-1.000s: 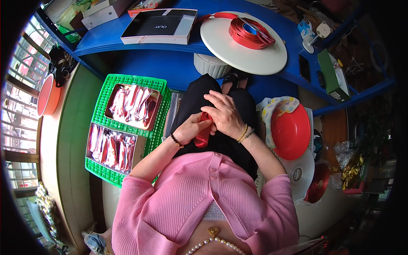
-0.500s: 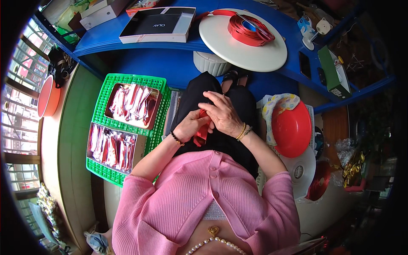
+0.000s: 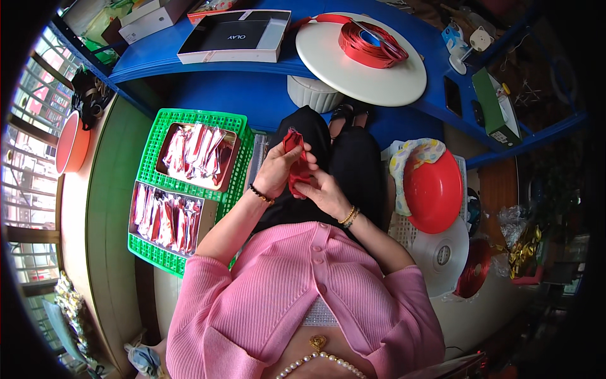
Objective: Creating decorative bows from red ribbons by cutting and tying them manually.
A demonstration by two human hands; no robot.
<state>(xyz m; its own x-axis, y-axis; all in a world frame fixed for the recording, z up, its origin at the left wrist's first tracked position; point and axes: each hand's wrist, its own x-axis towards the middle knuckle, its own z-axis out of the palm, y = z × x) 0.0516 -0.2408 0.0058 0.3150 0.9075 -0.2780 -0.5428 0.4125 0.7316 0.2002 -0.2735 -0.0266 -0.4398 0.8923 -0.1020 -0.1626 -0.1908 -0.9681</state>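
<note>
Above my lap, a folded strip of shiny red ribbon [image 3: 298, 172] is held between both hands. My left hand [image 3: 275, 170] pinches its upper part between thumb and fingers, and the red end sticks up past the thumb. Lower down, my right hand [image 3: 329, 196] has its thumb and fingers closed on the ribbon's other end. To the left, a green plastic crate [image 3: 228, 126] bears a tray [image 3: 227, 178] and a box [image 3: 207, 218], each filled with red pieces in clear wrappers. A red ribbon roll [image 3: 355, 45] lies on a round white board [image 3: 322, 60].
The blue table [image 3: 252, 71] ahead also carries an open box [image 3: 278, 41], a phone [image 3: 452, 96] and a green box [image 3: 491, 104]. On my right stand a red basin [image 3: 435, 196] with a patterned cloth [image 3: 413, 161] and a white reel [image 3: 451, 252]. An orange basin [image 3: 71, 145] is far left.
My left hand has moved up and turned, bringing the ribbon's upper end into view. My right hand has dropped from above the left to the ribbon's lower part.
</note>
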